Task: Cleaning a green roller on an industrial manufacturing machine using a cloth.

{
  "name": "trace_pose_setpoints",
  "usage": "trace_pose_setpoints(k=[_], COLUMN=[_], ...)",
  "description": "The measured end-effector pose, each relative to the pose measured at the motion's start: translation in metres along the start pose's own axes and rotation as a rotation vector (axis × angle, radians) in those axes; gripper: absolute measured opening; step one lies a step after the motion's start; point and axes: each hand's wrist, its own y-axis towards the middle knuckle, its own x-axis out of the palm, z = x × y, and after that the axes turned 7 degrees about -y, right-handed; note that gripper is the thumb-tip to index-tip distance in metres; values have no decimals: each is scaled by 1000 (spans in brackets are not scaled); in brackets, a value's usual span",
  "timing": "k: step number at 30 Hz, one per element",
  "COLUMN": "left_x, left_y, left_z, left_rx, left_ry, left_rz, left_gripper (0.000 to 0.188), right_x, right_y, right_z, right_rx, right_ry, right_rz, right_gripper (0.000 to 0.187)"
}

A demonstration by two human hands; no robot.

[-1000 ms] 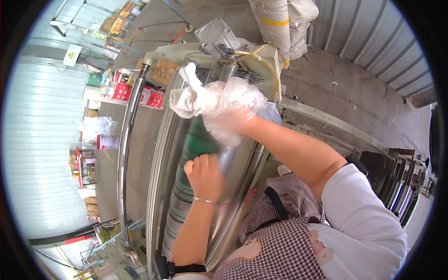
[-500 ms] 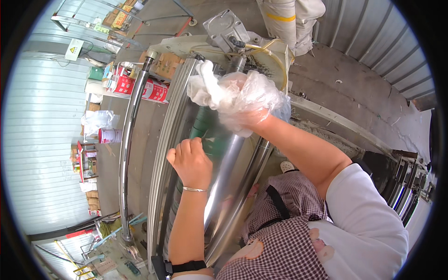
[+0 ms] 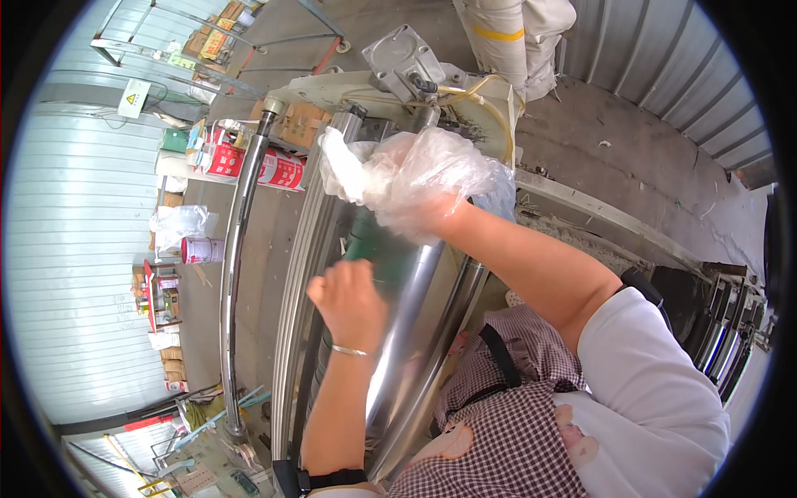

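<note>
My right hand (image 3: 440, 214) is wrapped round a crumpled bunch of clear plastic film (image 3: 444, 166); most of its fingers are hidden under the folds. A thicker white wad (image 3: 340, 168) sticks out at the left of the bunch, above the far end of the rollers. My left hand (image 3: 353, 303), slightly blurred, has its fingers curled in over a green roller (image 3: 375, 249). Whether anything is pinched in them I cannot make out. Beside the green one runs a shiny metal roller (image 3: 415, 286), nearer my body.
A ridged metal bar (image 3: 300, 274) and a chrome rod (image 3: 235, 249) run along the left. A grey motor-like housing (image 3: 404, 60) sits at the machine's far end. Large wrapped rolls (image 3: 498, 37) stand behind it. Red-and-white packages (image 3: 278, 168) and a pink bucket (image 3: 199, 250) lie further left.
My right hand and the plastic bunch have shifted slightly left. My left hand has moved a little toward me and right, its fingers still curled. The view has tilted slightly.
</note>
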Motion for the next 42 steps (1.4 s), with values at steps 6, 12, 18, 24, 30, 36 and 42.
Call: trace_pose_setpoints(k=[6,12,18,24,30,36,42], left_x=[1,5,13,-3,1,10,6], left_y=[2,13,20,7,8,-1,9], left_z=[-8,-19,-33,-31,-9,18,-1], left_rx=[-1,-139,-181,-111,-38,95,39], left_ry=[-33,-54,-106,-134,-19,27,87], left_rz=[-20,3,-7,-49,57,-77,6], left_gripper=[10,8,7,8,7,9,17], right_x=[-15,-23,-38,-63,-4,-50,-62], right_y=[9,17,28,43,52,84,111], right_z=[-4,-5,-4,-22,-10,-13,-12], right_rx=[26,38,46,32,112,448,562], right_ry=[13,2,-29,-79,-4,360,525], right_rz=[-8,3,4,-118,8,-235,-342], right_gripper=[31,27,23,19,19,28,38])
